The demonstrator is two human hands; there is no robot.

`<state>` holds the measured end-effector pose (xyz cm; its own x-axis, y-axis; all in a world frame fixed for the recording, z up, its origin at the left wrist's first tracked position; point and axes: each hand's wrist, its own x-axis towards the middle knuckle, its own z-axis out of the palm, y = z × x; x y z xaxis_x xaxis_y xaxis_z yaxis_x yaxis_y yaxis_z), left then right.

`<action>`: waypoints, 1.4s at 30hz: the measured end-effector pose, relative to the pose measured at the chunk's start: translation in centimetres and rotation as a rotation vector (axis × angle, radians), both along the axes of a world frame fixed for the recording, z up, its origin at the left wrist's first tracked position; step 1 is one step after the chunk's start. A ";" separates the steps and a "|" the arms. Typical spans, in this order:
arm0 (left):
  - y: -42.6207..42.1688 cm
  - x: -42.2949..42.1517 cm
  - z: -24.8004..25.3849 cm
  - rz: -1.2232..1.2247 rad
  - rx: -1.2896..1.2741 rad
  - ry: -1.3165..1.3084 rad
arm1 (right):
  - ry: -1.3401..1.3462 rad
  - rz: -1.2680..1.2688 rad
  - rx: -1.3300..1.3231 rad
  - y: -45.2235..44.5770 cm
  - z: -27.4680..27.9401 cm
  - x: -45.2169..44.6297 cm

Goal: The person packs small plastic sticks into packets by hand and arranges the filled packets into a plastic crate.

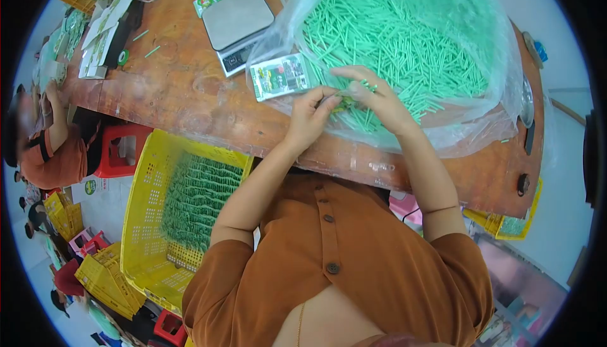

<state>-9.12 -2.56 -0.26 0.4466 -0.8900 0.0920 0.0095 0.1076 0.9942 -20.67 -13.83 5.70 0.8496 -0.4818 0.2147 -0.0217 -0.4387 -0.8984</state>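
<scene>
Close together at the table's near side, both my hands work over a small green-and-yellow piece that looks like a packet (344, 103). My left hand (308, 118) pinches its left edge between thumb and fingers. Curled in from the other side, my right hand (379, 102) has a few short green sticks (368, 85) showing between its fingers. Just beyond them lies a large clear plastic bag (468, 116), open, with a heap of the same green sticks (392, 37) in it. A stack of printed packets (279, 76) lies beside my left hand.
A digital scale (238, 18) stands behind the packets on the wooden table (171, 43). Below the table edge, a yellow crate (142, 220) holds rows of filled green packets (202, 201). A red stool (120, 151) and a co-worker (57, 151) are at left.
</scene>
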 end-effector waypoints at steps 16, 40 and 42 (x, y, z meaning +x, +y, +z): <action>-2.6 1.9 1.6 0.077 -0.238 0.046 | 0.156 0.012 -0.200 -5.3 6.1 1.8; 5.9 7.4 9.2 0.227 -0.321 -0.695 | -0.330 0.344 -1.152 3.6 9.0 6.8; 11.5 7.9 10.9 0.201 0.039 -0.891 | -0.428 0.544 -1.098 7.3 9.0 8.2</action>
<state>-1.24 8.97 10.61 0.3712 -0.8129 0.4488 -0.7786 -0.0091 0.6275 -12.42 -6.51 14.66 0.6459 0.5010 0.5760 0.5883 -0.8075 0.0427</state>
